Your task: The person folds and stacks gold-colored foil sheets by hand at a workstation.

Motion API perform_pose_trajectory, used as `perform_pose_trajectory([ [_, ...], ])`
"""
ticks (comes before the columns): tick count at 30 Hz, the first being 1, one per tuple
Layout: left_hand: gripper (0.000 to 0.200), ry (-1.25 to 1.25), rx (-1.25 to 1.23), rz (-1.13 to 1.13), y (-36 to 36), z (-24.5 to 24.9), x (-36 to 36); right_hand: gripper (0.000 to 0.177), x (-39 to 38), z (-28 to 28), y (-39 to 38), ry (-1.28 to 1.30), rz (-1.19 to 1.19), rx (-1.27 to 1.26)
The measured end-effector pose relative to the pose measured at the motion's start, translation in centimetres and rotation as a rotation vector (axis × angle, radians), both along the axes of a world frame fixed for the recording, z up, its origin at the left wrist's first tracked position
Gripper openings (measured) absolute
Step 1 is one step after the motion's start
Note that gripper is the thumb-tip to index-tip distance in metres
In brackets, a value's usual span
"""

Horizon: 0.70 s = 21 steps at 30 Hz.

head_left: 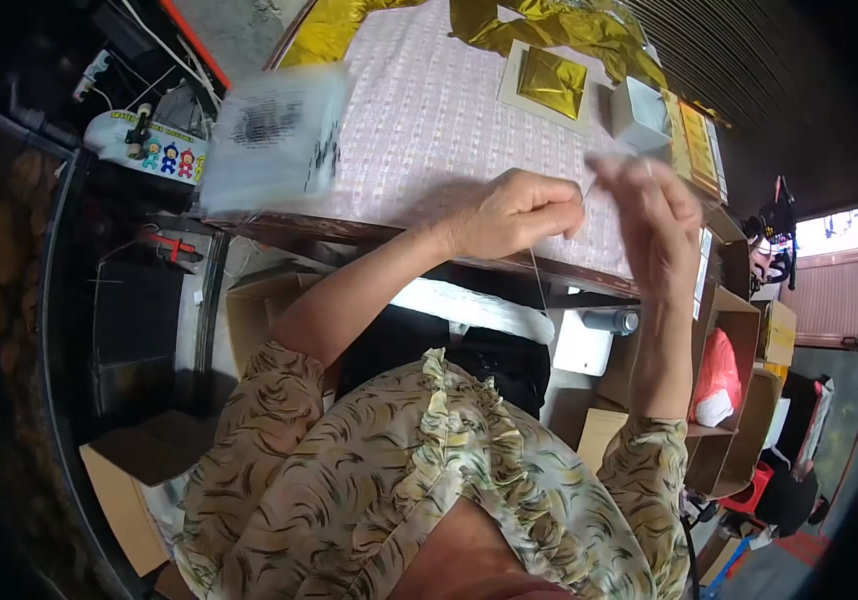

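My left hand (529,212) is over the table's front edge, its fingers closed in a pinch. From it a thin thread (539,282) hangs down toward a long bundle of white strands (474,310) lying across my lap. To its right, my right hand (657,215) is raised above the tabletop with curled fingers. Motion smears its fingertips, so I cannot make out whether they hold anything. Both hands are apart from each other. A patterned pale pink cloth (419,110) covers the table beneath them.
A stack of clear plastic packs (274,140) stands at the table's left edge. Farther back lie a gold foil square on a card (554,85), crumpled gold foil (549,30) and a white box (639,115). Cardboard boxes (729,400) and a flask (611,321) are at right.
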<state>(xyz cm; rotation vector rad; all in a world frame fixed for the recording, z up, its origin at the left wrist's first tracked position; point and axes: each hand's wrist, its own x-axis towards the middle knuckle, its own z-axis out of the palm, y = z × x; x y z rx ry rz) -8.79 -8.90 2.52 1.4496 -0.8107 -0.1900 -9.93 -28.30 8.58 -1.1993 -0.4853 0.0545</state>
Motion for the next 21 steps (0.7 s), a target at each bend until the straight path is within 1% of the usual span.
perform_pose_trajectory([
  [1,0.021,0.074,-0.019,-0.029,0.3,0.2,0.1,0.019,0.1,1.7,0.4,-0.149,-0.2,-0.42],
  [2,0.022,0.149,-0.034,-0.057,0.9,0.4,0.3,0.023,0.7,0.6,0.2,-0.298,-0.272,-0.596],
  [4,0.023,0.16,-0.067,-0.053,2.4,1.1,1.0,0.024,0.3,0.4,-0.8,-0.253,-0.152,-0.98],
  [5,0.024,0.127,-0.064,0.006,3.1,1.4,1.4,0.024,0.7,1.2,-0.8,-0.134,0.131,-0.903],
  [6,0.024,0.096,-0.063,0.062,3.5,1.5,1.5,0.024,0.7,1.0,-0.9,-0.132,0.136,-0.901],
  [7,0.025,0.091,-0.126,0.094,3.1,1.6,1.4,0.024,0.8,0.7,-1.0,-0.1,0.311,-0.506],
  [8,0.025,0.093,-0.127,0.096,2.7,1.5,1.1,0.025,0.8,0.7,-0.9,-0.061,0.47,-0.106],
  [9,0.025,0.076,-0.055,0.07,2.3,1.4,0.6,0.029,1.1,1.2,-0.6,-0.046,0.451,-0.008],
  [10,0.026,0.06,0.018,0.043,2.0,1.2,0.3,0.031,0.7,1.5,0.2,-0.086,0.218,-0.035],
  [11,0.023,0.064,-0.035,0.024,1.9,1.2,0.1,0.032,0.8,1.7,0.3,-0.186,0.052,-0.369],
  [12,0.023,0.068,-0.033,0.022,2.2,1.3,0.0,0.033,1.0,1.8,0.3,-0.284,-0.118,-0.704],
  [14,0.025,0.152,-0.093,0.003,3.5,2.2,0.3,0.037,0.7,1.1,-1.4,-0.169,0.027,-1.184],
  [15,0.024,0.093,-0.117,0.081,3.8,1.8,0.7,0.044,1.8,2.8,-2.1,0.087,0.539,-1.028],
  [16,0.024,0.09,-0.12,0.082,3.7,1.6,0.9,0.044,1.6,2.6,-2.0,0.084,0.539,-1.032],
  [18,0.024,0.048,-0.023,0.085,3.5,1.1,0.8,0.052,0.6,1.7,-0.9,-0.068,0.35,-0.108],
  [19,0.024,0.005,-0.007,0.05,3.1,0.7,0.6,0.06,0.8,2.0,0.1,-0.159,0.177,-0.076],
  [20,0.024,0.001,-0.001,0.05,3.1,0.9,0.3,0.056,1.8,1.7,0.1,-0.291,0.027,-0.311],
  [21,0.024,0.058,-0.076,0.027,3.2,1.2,-0.1,0.051,1.6,1.5,-0.4,-0.336,-0.047,-0.719],
])
